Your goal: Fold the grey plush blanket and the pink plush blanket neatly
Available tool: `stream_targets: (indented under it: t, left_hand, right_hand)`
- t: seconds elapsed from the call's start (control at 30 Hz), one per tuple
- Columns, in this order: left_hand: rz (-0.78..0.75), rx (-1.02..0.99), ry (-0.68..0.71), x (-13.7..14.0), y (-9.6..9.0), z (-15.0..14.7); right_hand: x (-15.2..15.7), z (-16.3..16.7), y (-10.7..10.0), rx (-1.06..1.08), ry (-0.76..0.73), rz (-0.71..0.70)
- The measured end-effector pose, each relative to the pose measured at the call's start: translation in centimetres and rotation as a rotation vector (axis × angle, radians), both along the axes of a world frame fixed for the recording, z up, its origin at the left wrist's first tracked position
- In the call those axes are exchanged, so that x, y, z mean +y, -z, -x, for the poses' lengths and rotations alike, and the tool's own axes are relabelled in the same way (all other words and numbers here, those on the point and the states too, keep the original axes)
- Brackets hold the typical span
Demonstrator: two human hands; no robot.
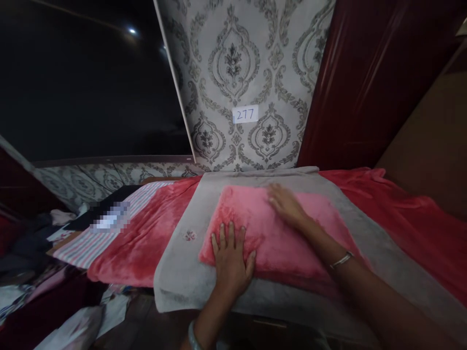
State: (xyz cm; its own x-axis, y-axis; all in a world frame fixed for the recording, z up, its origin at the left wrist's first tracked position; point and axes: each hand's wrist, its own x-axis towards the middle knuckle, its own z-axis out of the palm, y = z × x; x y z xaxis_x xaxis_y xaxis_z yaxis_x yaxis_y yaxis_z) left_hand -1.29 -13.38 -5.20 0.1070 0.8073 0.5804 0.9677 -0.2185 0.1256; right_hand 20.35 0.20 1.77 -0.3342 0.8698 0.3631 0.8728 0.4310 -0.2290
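Observation:
A folded pink plush cloth [288, 243] lies flat on a grey towel-like cloth [182, 272] in the head view. My left hand [231, 257] rests on the near left part of the pink cloth, palm down with its fingers spread. Across the pink cloth's far edge, near its middle, lies my right hand [286, 204], slightly blurred and flat with its fingers stretched out. Neither hand grips anything. A small flower mark [189, 236] shows on the grey cloth to the left.
Red plush fabric [146, 233] spreads under the grey cloth on both sides. Further left are a striped cloth [80, 248] and loose clothes [73, 311] below. A large dark screen [91, 87] and a wall card [245, 114] reading 277 stand behind; a dark red door-like panel [350, 82] is at right.

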Motion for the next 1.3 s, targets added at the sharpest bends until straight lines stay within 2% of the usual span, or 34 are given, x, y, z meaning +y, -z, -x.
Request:
stream_targets:
  t: [0.13, 0.2, 0.27, 0.37, 0.47, 0.67, 0.8, 1.0, 1.17, 1.3]
  left_hand:
    - [-0.064, -0.012, 0.049, -0.1, 0.1, 0.6]
    - [-0.112, -0.027, 0.037, -0.4, 0.3, 1.2]
    - [-0.132, -0.045, -0.011, -0.7, 0.6, 2.0]
    - [-0.087, -0.049, -0.041, -1.0, 1.2, 3.2]
    - [-0.035, -0.053, -0.042, -1.1, 1.7, 3.8]
    - [-0.006, -0.053, -0.047, -1.1, 1.9, 4.1]
    - [0.004, -0.043, -0.045, -1.0, 1.7, 4.2]
    - [-0.008, -0.056, -0.028, -0.8, 1.2, 4.2]
    - [0.001, -0.061, -0.023, -0.6, 0.4, 3.8]
    - [0.006, -0.06, -0.007, -0.6, 0.4, 4.0]
  right_hand:
    - [-1.2, 7.4, 0.3, -0.102, -0.371, 0.035]
    - [-1.3, 9.9, 0.6, -0.146, -0.51, 0.07]
    - [-0.8, 11.3, 0.6, -0.168, -0.558, 0.119]
    - [1.1, 11.6, 0.5, -0.188, -0.553, 0.169]
    - [3.3, 10.8, 0.4, -0.216, -0.465, 0.174]
    - [6.0, 7.7, 0.9, -0.195, 0.005, 0.163]
    - [6.4, 5.5, 1.0, -0.187, 0.109, 0.183]
    - [5.1, 0.3, 0.2, -0.19, 0.298, 0.212]
    - [2.3, -5.8, -0.1, -0.154, 0.454, 0.25]
    - [0.1, -9.7, -0.1, -0.096, 0.569, 0.308]
